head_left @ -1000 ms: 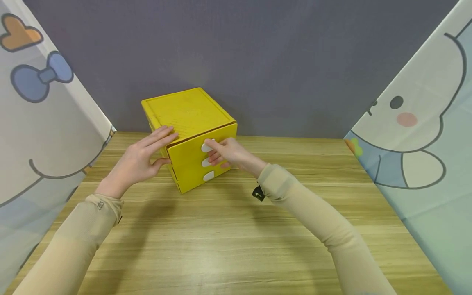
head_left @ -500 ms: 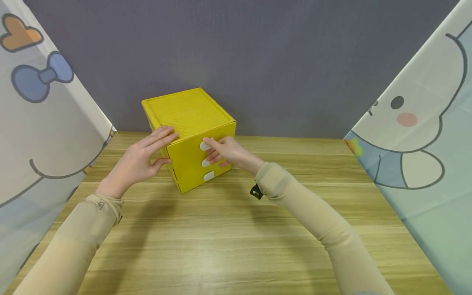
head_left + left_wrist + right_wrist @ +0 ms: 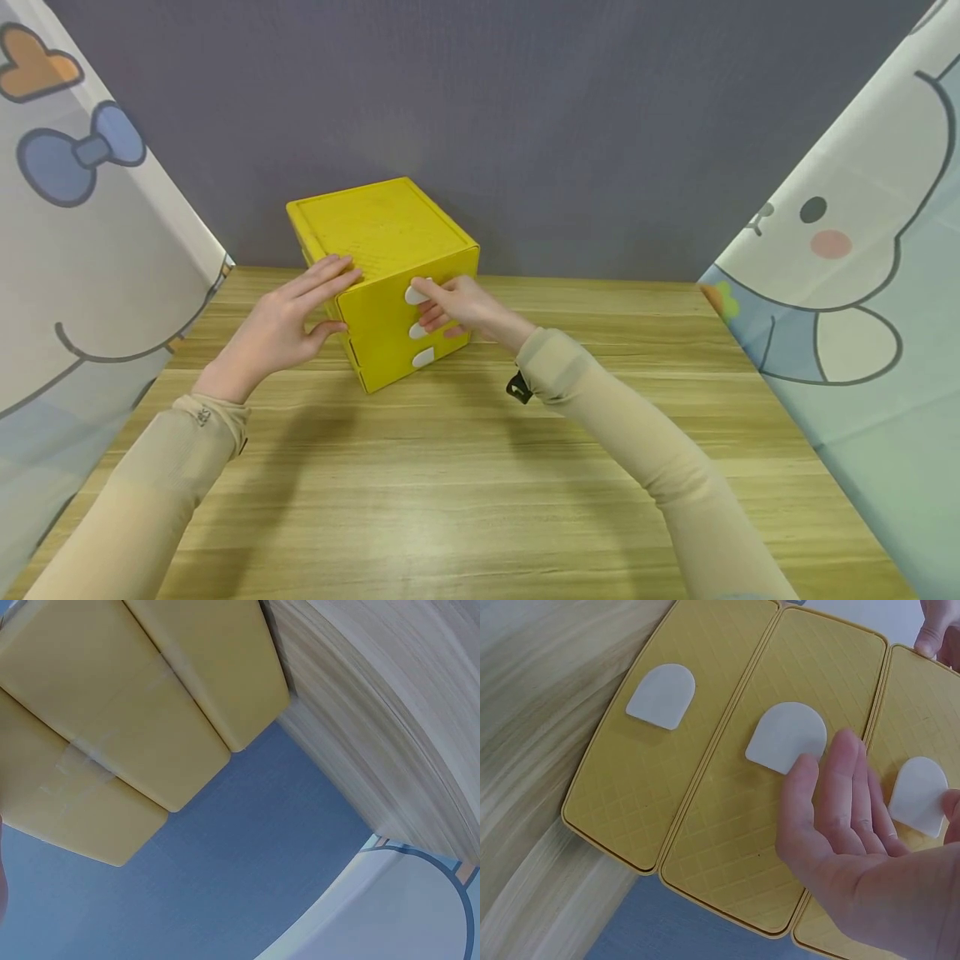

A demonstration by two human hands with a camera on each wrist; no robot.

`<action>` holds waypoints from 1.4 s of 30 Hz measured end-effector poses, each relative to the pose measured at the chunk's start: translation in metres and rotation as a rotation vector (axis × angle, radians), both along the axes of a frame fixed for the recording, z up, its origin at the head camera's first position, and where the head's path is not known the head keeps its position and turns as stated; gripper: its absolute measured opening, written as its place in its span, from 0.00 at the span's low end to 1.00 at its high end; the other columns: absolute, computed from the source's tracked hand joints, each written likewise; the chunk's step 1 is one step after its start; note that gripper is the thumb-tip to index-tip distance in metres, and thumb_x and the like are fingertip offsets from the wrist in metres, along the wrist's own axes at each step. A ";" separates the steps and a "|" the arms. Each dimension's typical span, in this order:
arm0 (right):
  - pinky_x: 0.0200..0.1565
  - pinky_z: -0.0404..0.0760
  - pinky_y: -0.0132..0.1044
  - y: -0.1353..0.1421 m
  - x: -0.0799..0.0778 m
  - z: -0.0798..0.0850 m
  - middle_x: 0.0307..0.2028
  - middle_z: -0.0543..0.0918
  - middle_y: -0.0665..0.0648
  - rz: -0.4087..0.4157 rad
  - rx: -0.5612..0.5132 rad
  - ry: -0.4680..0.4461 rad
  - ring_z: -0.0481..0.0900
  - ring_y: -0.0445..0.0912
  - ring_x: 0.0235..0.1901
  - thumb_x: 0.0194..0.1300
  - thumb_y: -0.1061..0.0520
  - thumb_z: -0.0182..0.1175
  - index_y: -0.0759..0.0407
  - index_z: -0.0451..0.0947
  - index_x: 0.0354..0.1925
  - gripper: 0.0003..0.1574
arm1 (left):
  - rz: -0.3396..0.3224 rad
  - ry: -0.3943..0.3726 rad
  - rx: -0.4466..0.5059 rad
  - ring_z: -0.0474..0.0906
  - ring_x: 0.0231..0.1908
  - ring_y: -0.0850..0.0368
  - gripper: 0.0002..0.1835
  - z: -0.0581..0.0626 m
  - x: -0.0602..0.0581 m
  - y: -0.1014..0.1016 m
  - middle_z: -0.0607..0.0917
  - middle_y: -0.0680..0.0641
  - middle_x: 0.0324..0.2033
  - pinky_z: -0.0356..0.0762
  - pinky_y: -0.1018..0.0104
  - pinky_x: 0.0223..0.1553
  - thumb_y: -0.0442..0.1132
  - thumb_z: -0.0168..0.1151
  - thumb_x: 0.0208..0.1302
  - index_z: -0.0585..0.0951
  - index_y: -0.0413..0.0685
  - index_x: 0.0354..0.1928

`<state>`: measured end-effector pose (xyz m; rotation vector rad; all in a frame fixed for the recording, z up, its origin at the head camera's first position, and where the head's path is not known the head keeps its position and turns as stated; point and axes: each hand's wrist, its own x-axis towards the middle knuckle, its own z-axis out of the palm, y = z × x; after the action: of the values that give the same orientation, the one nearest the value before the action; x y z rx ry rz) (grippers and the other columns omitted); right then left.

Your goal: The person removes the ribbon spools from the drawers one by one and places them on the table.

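Note:
A yellow drawer box (image 3: 386, 229) stands at the back of the table, its front turned slightly to the right. Three drawers make up that front, each with a white rounded pull tab. My left hand (image 3: 277, 329) rests on the box's left front edge, fingers extended over the top and thumb low at the side. At the top drawer, my right hand (image 3: 476, 304) has its thumb against the upper tab (image 3: 917, 799). Its other fingers hang loosely bent near the middle tab (image 3: 787, 737). The lowest tab (image 3: 662, 697) is untouched. All drawers look flush.
The wooden table (image 3: 435, 500) extends in front of the box. Close behind rises a dark grey panel (image 3: 570, 133). Printed cartoon cloths (image 3: 847, 333) flank the table at left and right.
A second ago the top drawer stood slightly out, with a dark gap above it. It has slid in flush, and the right hand moved a little forward with it. The left hand stayed put.

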<state>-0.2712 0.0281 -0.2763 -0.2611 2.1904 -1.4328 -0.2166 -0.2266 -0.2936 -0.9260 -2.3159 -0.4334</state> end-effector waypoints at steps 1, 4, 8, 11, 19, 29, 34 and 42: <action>0.46 0.86 0.42 0.000 0.000 0.000 0.44 0.87 0.61 -0.001 -0.001 -0.001 0.86 0.48 0.40 0.68 0.33 0.50 0.61 0.80 0.47 0.35 | 0.001 0.001 0.001 0.66 0.68 0.46 0.43 0.000 0.000 0.000 0.72 0.41 0.66 0.75 0.44 0.57 0.25 0.75 0.42 0.72 0.46 0.65; 0.51 0.85 0.46 -0.001 -0.002 -0.002 0.44 0.87 0.61 -0.006 -0.003 0.002 0.86 0.47 0.38 0.68 0.32 0.50 0.62 0.80 0.46 0.35 | 0.003 0.004 0.004 0.66 0.68 0.46 0.43 -0.001 0.000 0.000 0.72 0.41 0.66 0.74 0.45 0.58 0.25 0.75 0.42 0.72 0.46 0.65; 0.54 0.84 0.49 -0.002 -0.002 -0.004 0.44 0.87 0.61 -0.007 -0.005 0.002 0.86 0.48 0.40 0.68 0.32 0.50 0.62 0.80 0.47 0.35 | 0.004 0.007 0.012 0.67 0.68 0.45 0.43 -0.002 0.000 -0.001 0.72 0.41 0.66 0.73 0.45 0.60 0.25 0.74 0.42 0.72 0.46 0.65; 0.57 0.82 0.52 -0.002 -0.002 -0.005 0.44 0.87 0.61 -0.008 -0.012 0.002 0.86 0.49 0.42 0.68 0.32 0.49 0.62 0.79 0.47 0.36 | 0.004 0.010 0.015 0.67 0.67 0.45 0.43 -0.003 0.000 -0.001 0.72 0.40 0.66 0.73 0.46 0.61 0.25 0.75 0.42 0.72 0.46 0.65; 0.49 0.85 0.46 -0.001 0.000 -0.005 0.45 0.87 0.61 -0.010 -0.025 -0.003 0.86 0.50 0.43 0.68 0.32 0.49 0.61 0.79 0.48 0.35 | 0.008 0.013 0.015 0.66 0.68 0.46 0.43 -0.002 -0.001 -0.001 0.72 0.41 0.66 0.72 0.47 0.62 0.25 0.75 0.42 0.72 0.46 0.65; 0.59 0.80 0.52 0.004 -0.002 -0.017 0.45 0.86 0.57 0.046 0.034 -0.026 0.84 0.50 0.47 0.65 0.31 0.53 0.56 0.80 0.52 0.35 | 0.009 0.009 0.008 0.67 0.68 0.46 0.42 -0.001 0.000 -0.002 0.73 0.41 0.65 0.73 0.45 0.60 0.25 0.75 0.42 0.72 0.46 0.65; 0.59 0.80 0.53 0.006 -0.003 -0.026 0.46 0.86 0.57 0.032 0.038 -0.058 0.84 0.46 0.43 0.65 0.33 0.55 0.58 0.82 0.47 0.32 | 0.007 0.009 0.007 0.67 0.67 0.45 0.42 -0.001 0.001 -0.003 0.73 0.41 0.65 0.74 0.45 0.59 0.25 0.75 0.42 0.72 0.46 0.65; 0.52 0.84 0.47 0.002 -0.003 -0.033 0.48 0.86 0.61 0.038 0.069 -0.059 0.85 0.46 0.41 0.66 0.33 0.53 0.61 0.82 0.46 0.34 | 0.010 0.008 0.015 0.67 0.68 0.46 0.42 -0.001 0.002 -0.004 0.73 0.41 0.65 0.73 0.45 0.59 0.25 0.75 0.42 0.72 0.46 0.65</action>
<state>-0.2745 0.0306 -0.3089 -0.2325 2.1706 -1.3256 -0.2141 -0.2302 -0.2946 -0.9074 -2.3058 -0.4409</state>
